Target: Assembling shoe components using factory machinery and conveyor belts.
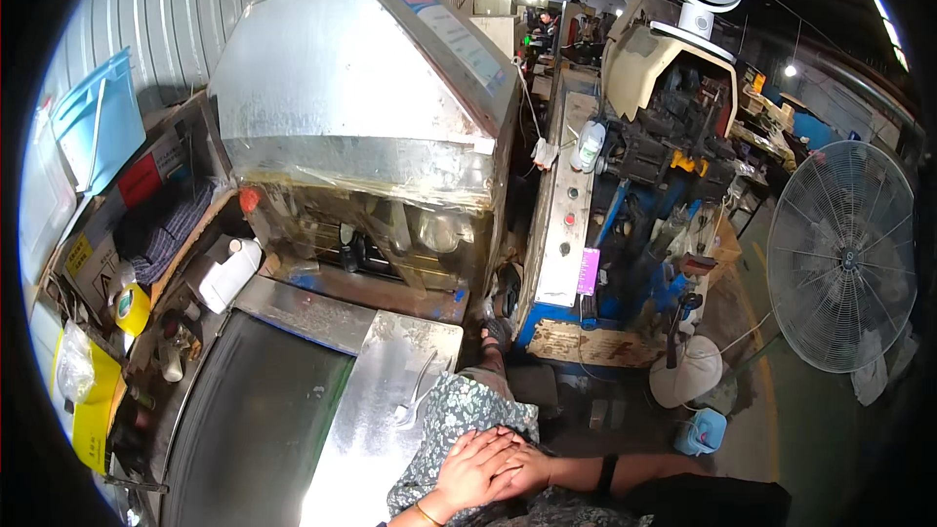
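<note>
Left hand (472,471) and right hand (529,468) overlap (fingers loosely outstretched), resting on floral-patterned cloth (468,407).

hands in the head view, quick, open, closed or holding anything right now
Left hand: folded together with the other; nothing visibly held, open or closed cannot be told.
Right hand: same, nothing visibly held, open or closed cannot be told.

The flowered garment (473,400) is matt cloth, the hood (342,68) smooth metal, the jug (224,275) smooth plastic.
</note>
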### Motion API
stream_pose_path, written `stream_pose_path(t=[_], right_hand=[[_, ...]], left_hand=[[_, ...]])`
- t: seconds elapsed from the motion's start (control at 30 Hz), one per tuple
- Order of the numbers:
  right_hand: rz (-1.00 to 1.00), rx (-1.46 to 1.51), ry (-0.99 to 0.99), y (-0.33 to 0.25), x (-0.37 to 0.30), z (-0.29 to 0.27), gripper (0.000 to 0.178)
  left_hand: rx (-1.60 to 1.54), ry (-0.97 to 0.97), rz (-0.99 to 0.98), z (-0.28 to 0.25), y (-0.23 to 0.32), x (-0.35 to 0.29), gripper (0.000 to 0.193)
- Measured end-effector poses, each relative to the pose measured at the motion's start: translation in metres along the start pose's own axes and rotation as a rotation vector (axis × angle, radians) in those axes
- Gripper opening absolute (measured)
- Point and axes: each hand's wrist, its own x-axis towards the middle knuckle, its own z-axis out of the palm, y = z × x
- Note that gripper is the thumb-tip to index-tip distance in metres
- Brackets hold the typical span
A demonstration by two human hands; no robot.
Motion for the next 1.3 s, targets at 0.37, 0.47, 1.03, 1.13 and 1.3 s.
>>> stream_pose_path(t=[0.37,0.47,1.03,1.13,1.3], right_hand=[[0.247,0.107,-0.131,-0.006,-0.012,-0.021,0.063],[0.248,0.015,-0.123,-0.013,-0.013,-0.018,0.061],[0.217,-0.106,-0.240,-0.015,-0.001,-0.003,0.058],[0.199,-0.110,-0.196,-0.019,0.003,-0.006,0.066],[0.217,-0.110,-0.186,-0.023,0.003,-0.013,0.063]], left_hand=[[-0.018,-0.022,0.022,0.020,0.003,0.021,0.034],[-0.017,-0.042,0.032,0.019,0.004,0.018,0.036],[-0.059,-0.003,0.037,0.013,-0.012,-0.005,0.033],[-0.072,-0.002,0.031,0.012,-0.013,-0.005,0.033],[-0.050,-0.009,0.035,0.013,-0.010,-0.001,0.033]])
